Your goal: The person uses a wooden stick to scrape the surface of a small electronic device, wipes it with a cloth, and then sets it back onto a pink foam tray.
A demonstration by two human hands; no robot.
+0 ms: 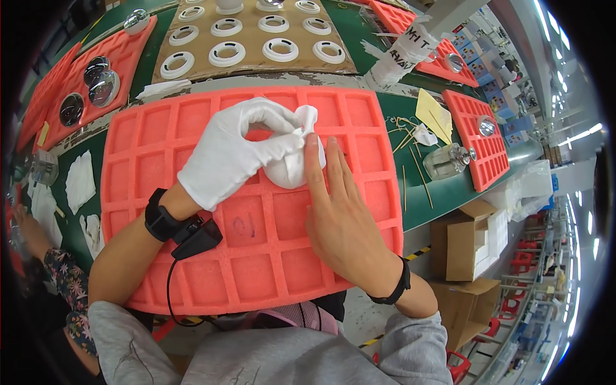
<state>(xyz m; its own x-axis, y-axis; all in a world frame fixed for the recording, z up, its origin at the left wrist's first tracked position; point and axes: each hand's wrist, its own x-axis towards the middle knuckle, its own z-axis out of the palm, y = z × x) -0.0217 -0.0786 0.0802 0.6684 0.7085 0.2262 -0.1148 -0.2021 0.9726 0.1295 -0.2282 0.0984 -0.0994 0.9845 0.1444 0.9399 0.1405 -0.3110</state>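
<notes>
My left hand (234,144), in a white glove, is closed with thumb and fingertips pinched on a white cloth (308,117). The cloth lies against a smooth white rounded part (282,173), whose exact kind I cannot make out. My bare right hand (340,212) is at the part's right side, with long, nearly straight fingers along it; its thumb is hidden. Both hands are over a red foam tray (244,221) with square pockets.
Rows of white rings (280,49) lie on cardboard (192,70) beyond the tray. A glass jar (443,160), wooden sticks (420,176) and yellow paper (434,115) are at right. Chrome domes (102,88) sit in a tray at left, near another person's arm (35,234).
</notes>
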